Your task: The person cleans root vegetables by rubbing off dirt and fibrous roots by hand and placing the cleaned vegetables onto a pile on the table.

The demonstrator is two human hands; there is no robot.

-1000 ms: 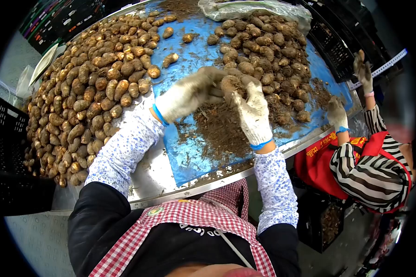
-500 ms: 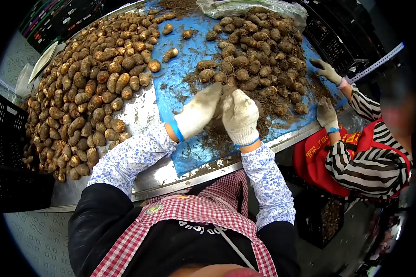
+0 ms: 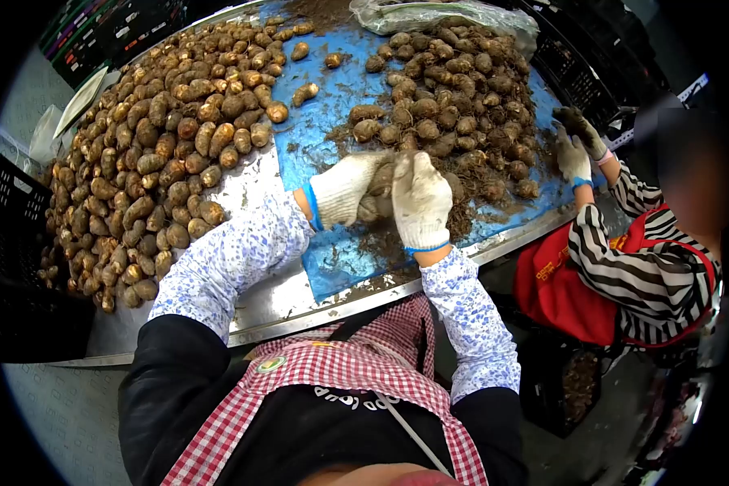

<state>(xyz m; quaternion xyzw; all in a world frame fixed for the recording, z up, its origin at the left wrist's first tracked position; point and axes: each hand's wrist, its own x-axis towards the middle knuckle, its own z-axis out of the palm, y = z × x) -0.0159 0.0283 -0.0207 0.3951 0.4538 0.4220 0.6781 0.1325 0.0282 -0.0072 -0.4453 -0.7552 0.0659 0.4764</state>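
My left hand point(image 3: 344, 190) and my right hand point(image 3: 421, 202), both in soiled white knit gloves, meet over the blue sheet point(image 3: 332, 263). Their fingers are closed around a brown taro point(image 3: 381, 182), mostly covered by the gloves. Just beyond them lies a heap of hairy, root-covered taros point(image 3: 454, 97). To the left spreads a larger pile of cleaner taros point(image 3: 162, 146) on the metal table point(image 3: 259, 194). Loose root fibres and soil lie beneath my hands.
At the right, a co-worker in a striped top point(image 3: 648, 267) has both gloved hands point(image 3: 575, 154) by the table edge. Black crates point(image 3: 16, 211) stand at the left, more at the back. A clear plastic bag point(image 3: 445, 20) lies beyond the heap.
My left hand has turned, showing more of the back of its glove, while both hands stay together. The co-worker's hands have come close together near the heap.
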